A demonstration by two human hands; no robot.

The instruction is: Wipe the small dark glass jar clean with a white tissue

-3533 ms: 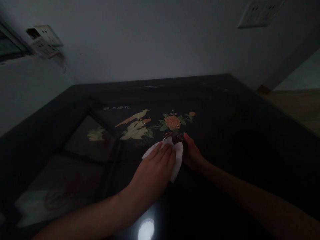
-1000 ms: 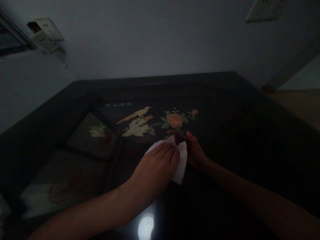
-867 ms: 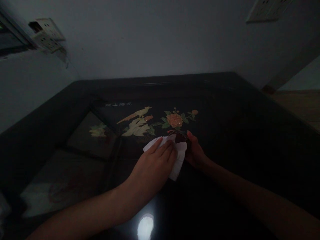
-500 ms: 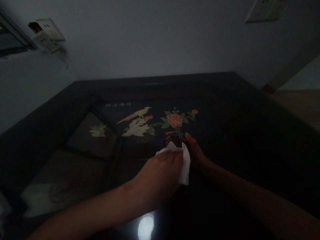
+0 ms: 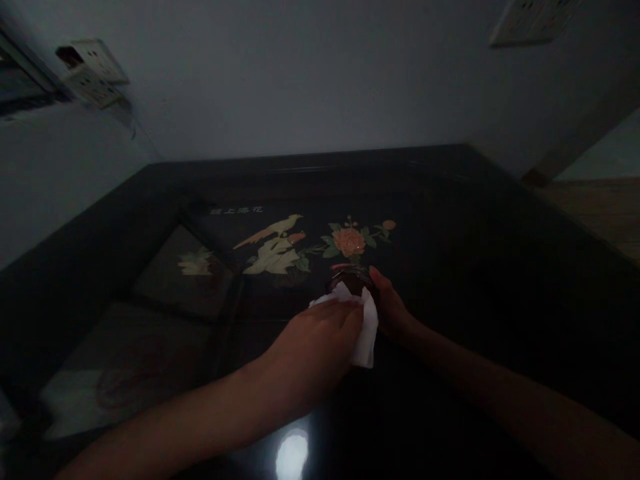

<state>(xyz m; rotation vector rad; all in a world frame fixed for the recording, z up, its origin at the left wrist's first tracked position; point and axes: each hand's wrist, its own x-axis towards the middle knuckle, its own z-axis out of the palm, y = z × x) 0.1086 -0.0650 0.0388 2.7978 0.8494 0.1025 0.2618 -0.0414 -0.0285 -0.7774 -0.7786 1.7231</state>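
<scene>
The scene is dim. My left hand presses a white tissue against a small dark round object on a glossy black table. Its fingers are curled over the tissue. My right hand is wrapped round the far right side of that dark object, with the thumb up along it. Most of the object is hidden by the tissue and both hands. Just beyond it the tabletop carries a painted orange flower and pale birds.
White walls meet behind the table. Wall sockets sit at the upper left, another socket plate at the upper right. A wooden floor shows at the right. A lamp's reflection glares on the table's near edge.
My left hand slid right with the tissue and turned from lying flat to curling over it against the dark object. My right hand stayed on the object.
</scene>
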